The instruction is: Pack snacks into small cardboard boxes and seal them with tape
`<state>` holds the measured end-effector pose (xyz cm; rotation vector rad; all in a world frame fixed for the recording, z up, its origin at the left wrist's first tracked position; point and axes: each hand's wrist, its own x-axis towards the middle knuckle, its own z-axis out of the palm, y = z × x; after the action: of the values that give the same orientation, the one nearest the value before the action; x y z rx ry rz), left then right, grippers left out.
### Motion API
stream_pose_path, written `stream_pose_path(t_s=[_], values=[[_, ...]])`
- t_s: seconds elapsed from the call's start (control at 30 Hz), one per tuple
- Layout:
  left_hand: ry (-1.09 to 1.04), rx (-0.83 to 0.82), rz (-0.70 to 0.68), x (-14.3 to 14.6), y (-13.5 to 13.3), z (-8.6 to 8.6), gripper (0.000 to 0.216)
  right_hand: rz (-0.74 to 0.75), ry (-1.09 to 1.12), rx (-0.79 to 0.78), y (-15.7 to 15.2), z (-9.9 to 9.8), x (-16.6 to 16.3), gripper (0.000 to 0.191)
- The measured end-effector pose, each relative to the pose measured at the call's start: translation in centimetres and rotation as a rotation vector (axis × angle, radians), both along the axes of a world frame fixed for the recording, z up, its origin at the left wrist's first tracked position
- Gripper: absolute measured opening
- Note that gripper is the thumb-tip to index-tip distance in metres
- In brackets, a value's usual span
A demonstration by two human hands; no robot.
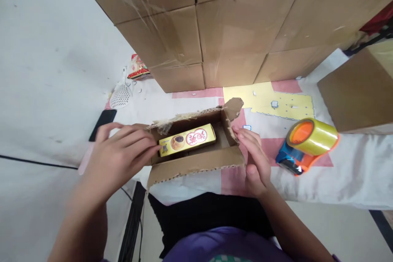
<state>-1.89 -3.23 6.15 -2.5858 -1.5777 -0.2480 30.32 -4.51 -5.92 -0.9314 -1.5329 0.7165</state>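
An open cardboard box [196,164] with torn, ragged top edges sits in front of me at the table's near edge. Inside it lies a long yellow printed carton [188,140], slightly tilted toward the upper right. My left hand [125,149] is closed over the box's left end, its fingertips beside the carton's left end; the thumb is mostly hidden. At the opposite end, my right hand [254,157] has its fingers bent against the box's right wall, thumb lower down. A torn flap [233,107] sticks up at the far right corner.
Stacked taped cartons [233,37] rise behind the box. To the right are a tape dispenser [307,145] with yellow tape and another cardboard box [359,90]. On the left lie a dark phone-like object [102,123], a white perforated scoop [121,96] and a red packet [138,66].
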Motion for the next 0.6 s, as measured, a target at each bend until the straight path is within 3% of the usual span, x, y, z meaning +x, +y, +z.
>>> stream_pose_path(t_s=[0.07,0.2,0.33,0.43,0.5,0.6], values=[[0.007,-0.091,-0.07,0.7,1.3,0.9,0.02,0.029,-0.046,0.095,0.2,0.8,-0.3,0.05],[-0.038,-0.121,-0.021,1.5,3.0,1.0,0.043,-0.002,-0.025,0.114,1.2,2.0,-0.4,0.043],[-0.396,-0.259,-0.151,1.9,3.7,-1.3,0.043,-0.122,0.01,0.018,2.8,2.4,-0.5,0.049],[-0.617,-0.303,-0.304,2.3,4.0,-3.3,0.041,0.009,-0.003,-0.032,3.8,2.4,-0.7,0.057],[-0.657,-0.182,-0.289,2.4,4.1,-4.3,0.031,0.097,-0.061,-0.019,4.0,2.5,-0.7,0.055],[-0.707,0.169,-0.028,2.1,3.9,-5.4,0.03,0.105,-0.108,0.01,3.8,2.5,-0.5,0.055]])
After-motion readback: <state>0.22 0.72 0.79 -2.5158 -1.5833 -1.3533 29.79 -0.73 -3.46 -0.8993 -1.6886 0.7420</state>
